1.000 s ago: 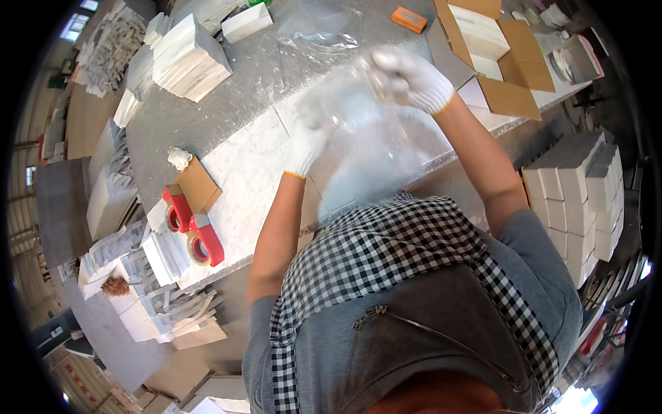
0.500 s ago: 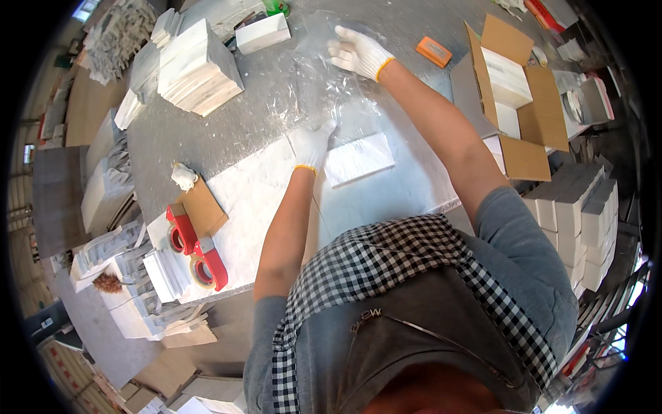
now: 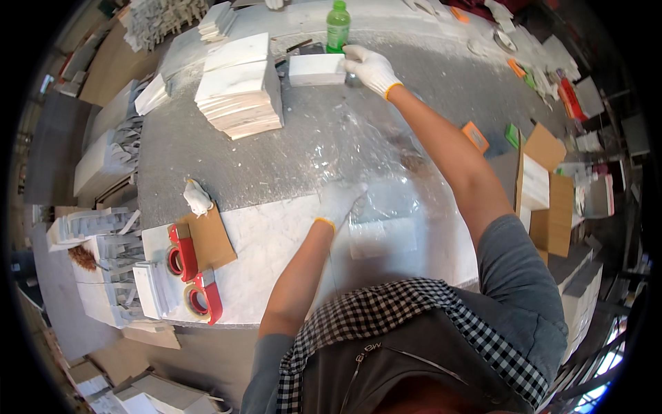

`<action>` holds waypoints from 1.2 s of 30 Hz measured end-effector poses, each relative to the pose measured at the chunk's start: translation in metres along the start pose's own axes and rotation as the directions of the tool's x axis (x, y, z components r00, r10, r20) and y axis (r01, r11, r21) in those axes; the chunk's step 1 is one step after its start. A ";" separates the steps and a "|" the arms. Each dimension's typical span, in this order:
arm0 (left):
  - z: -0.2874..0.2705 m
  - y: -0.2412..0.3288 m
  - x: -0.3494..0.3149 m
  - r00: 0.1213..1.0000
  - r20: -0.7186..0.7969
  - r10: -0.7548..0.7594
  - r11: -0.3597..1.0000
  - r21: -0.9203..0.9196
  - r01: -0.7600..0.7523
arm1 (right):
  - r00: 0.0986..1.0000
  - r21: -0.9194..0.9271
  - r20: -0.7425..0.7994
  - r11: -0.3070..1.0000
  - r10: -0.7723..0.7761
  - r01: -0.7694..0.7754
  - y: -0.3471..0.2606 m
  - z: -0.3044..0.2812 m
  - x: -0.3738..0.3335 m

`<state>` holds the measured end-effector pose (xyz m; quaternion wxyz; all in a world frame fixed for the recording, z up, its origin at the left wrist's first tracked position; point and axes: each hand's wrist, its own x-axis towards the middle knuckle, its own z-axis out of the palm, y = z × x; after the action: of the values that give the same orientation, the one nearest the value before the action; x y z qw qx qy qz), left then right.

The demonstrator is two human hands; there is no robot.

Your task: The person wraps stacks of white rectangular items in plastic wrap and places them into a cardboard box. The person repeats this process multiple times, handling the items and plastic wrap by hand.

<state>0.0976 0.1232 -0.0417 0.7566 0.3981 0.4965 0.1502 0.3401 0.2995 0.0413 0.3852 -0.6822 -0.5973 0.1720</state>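
Right hand (image 3: 370, 67) on white tile (image 3: 316, 70), grey worktable (image 3: 289, 159)

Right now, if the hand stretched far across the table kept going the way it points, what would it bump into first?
The right hand already touches the white block; just beyond stands the green bottle, though depth is hard to judge.

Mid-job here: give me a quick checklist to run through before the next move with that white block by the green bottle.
1. Right hand on the white block: ok, gloved fingers touch its right end.
2. Block lifted off the table: cannot tell.
3. Left hand flat on the clear plastic sheet: ok.
4. Green bottle upright behind the block: ok, though close to the hand.
5. Small white slab under the sheet: ok, it lies flat.
6. Stack of white tiles apart from the block: ok, a gap shows.
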 end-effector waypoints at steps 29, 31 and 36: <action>-0.021 -0.028 0.036 0.974 0.133 0.185 0.931 0.294 -0.217 | 0.889 -0.284 0.162 0.842 -0.429 0.458 -0.054 -0.034 -0.098; -0.017 -0.020 0.034 0.988 0.151 -0.030 0.994 0.106 0.014 | 0.920 -0.284 0.219 0.881 -0.324 0.378 -0.050 -0.049 -0.160; -0.007 -0.008 0.019 0.993 -0.017 0.115 0.989 0.095 -0.113 | 0.888 -0.305 0.445 0.913 -0.114 0.270 -0.068 -0.067 -0.293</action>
<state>0.0989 0.1330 -0.0605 0.7217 0.4592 0.4878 0.1741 0.2737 0.0000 0.0678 0.1330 -0.6243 -0.7524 0.1623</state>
